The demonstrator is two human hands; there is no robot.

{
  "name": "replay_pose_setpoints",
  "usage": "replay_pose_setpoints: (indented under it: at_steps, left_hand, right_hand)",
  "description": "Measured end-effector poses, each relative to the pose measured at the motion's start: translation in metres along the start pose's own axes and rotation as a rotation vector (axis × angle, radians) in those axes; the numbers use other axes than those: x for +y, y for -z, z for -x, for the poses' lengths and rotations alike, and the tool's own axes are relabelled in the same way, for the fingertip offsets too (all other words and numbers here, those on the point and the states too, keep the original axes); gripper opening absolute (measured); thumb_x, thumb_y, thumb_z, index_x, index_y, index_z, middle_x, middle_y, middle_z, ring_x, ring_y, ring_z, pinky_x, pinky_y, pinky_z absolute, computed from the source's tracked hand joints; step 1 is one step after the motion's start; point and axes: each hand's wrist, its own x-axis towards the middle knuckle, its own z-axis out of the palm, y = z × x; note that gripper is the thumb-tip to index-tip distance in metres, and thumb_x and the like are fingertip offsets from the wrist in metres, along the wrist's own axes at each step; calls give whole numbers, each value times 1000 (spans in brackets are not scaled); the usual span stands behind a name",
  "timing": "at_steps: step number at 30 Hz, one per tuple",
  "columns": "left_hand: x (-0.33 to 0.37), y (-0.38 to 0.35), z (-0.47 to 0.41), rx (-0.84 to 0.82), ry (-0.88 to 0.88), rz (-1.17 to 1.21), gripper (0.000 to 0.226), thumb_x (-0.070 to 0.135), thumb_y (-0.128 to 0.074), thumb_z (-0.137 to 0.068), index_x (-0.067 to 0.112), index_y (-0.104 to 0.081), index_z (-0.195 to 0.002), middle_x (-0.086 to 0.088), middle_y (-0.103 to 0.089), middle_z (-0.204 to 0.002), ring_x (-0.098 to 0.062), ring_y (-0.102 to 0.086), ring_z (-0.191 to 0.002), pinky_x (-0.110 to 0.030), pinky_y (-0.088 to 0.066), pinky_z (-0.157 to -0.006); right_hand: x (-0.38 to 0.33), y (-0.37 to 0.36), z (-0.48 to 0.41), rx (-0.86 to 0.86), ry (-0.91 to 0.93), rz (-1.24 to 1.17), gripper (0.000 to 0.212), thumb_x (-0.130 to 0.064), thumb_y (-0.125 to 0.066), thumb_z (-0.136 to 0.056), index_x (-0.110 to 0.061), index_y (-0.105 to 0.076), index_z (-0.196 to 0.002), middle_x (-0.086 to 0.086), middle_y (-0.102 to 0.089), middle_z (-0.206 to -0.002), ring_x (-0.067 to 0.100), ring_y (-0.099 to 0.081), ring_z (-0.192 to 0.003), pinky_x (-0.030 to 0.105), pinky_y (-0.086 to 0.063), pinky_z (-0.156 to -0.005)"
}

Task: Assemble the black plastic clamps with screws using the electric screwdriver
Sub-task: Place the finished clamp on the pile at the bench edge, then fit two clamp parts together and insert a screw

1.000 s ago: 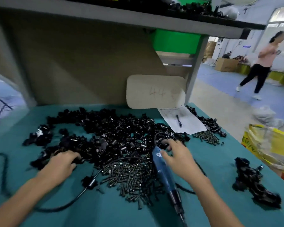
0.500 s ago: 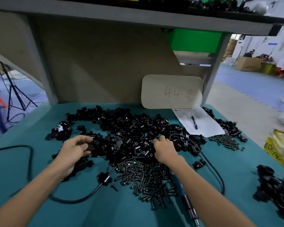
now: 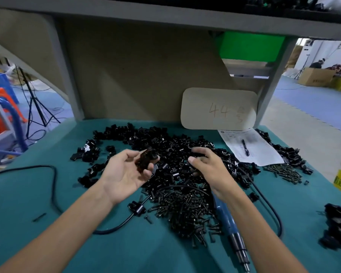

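Observation:
My left hand [image 3: 126, 172] is turned palm up above the pile and holds a black clamp piece [image 3: 146, 159] between thumb and fingers. My right hand [image 3: 207, 168] hovers over the heap of black clamp parts [image 3: 171, 148] with its fingers curled round another black piece [image 3: 198, 154]. A pile of dark screws [image 3: 185, 209] lies just in front of the hands. The blue electric screwdriver [image 3: 227, 223] lies on the green mat under my right forearm, tip toward me, its black cable [image 3: 268, 203] looping to the right.
A cardboard card marked 44 [image 3: 219, 109] leans on the back panel. A paper sheet with a pen [image 3: 246, 148] lies at the back right, beside a smaller screw pile [image 3: 283, 171]. Assembled clamps [image 3: 337, 227] sit at the right edge. A second black cable [image 3: 51, 186] curls at the left.
My left hand lifted a clamp piece off the pile and turned palm up. My right hand left the screwdriver, moved to the parts heap and closed on a piece.

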Motion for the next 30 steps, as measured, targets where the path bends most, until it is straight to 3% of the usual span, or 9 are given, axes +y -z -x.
replay_pose_setpoints:
  at_steps: [4,9,14,18,22,24,27,30]
  left_hand:
    - [-9,-10,5,-42,-22,-236,33,12,-62,-89,6,-58,-121,-12,-68,-95,-14,-55,-70,-19,-50,-53]
    - [-20,-16,13,-51,-61,-472,20,16,-53,-101,12,-61,-119,-4,-67,-85,-11,-55,-65,-20,-47,-56]
    - [-21,-17,17,-109,-92,-524,26,19,-45,-107,22,-59,-128,-10,-68,-86,-16,-56,-69,-27,-46,-66]
    - [-20,-16,19,-150,-106,-555,29,14,-63,-93,21,-61,-121,-7,-69,-84,-13,-59,-70,-24,-48,-67]
    - [-24,-17,19,-164,-154,-628,38,24,-71,-84,21,-61,-120,-6,-69,-79,-10,-62,-71,-19,-52,-62]
    - [-27,-16,18,-150,-216,-763,36,33,-70,-86,29,-64,-121,-5,-71,-84,-13,-63,-76,-21,-52,-67]
    - [-29,-13,18,-49,-423,-1094,27,40,-70,-90,43,-66,-117,0,-68,-106,-11,-65,-96,-28,-53,-84]
    - [-32,-10,18,41,-632,-1370,31,40,-68,-94,43,-62,-124,15,-58,-117,2,-55,-111,-21,-44,-94]
  right_hand:
    - [-10,-15,26,-150,-11,-441,32,-11,-64,-99,-20,-66,-129,2,-72,-98,18,-69,-88,29,-58,-81]
    - [-20,-28,43,-255,-21,-613,39,5,-56,-98,-10,-60,-134,8,-70,-100,22,-71,-91,30,-60,-79]
    - [-24,-32,47,-289,-36,-609,47,14,-45,-100,-12,-62,-135,17,-69,-124,35,-70,-109,32,-59,-87]
    - [-26,-34,48,-247,-33,-527,56,22,-52,-91,-14,-64,-132,12,-69,-123,21,-74,-101,25,-58,-84]
    - [-29,-37,51,-251,2,-510,42,-4,-74,-86,-11,-64,-127,6,-75,-107,18,-74,-92,23,-59,-80]
    - [-30,-38,52,-259,19,-459,42,-19,-76,-85,-8,-66,-124,8,-75,-105,20,-74,-86,26,-59,-80]
    - [-26,-38,54,-262,84,-285,21,-27,-68,-96,-13,-74,-110,-1,-72,-92,14,-68,-83,26,-59,-81]
    - [-27,-39,57,-273,117,-124,23,-23,-53,-107,-21,-75,-109,-4,-74,-100,14,-70,-98,32,-57,-96]
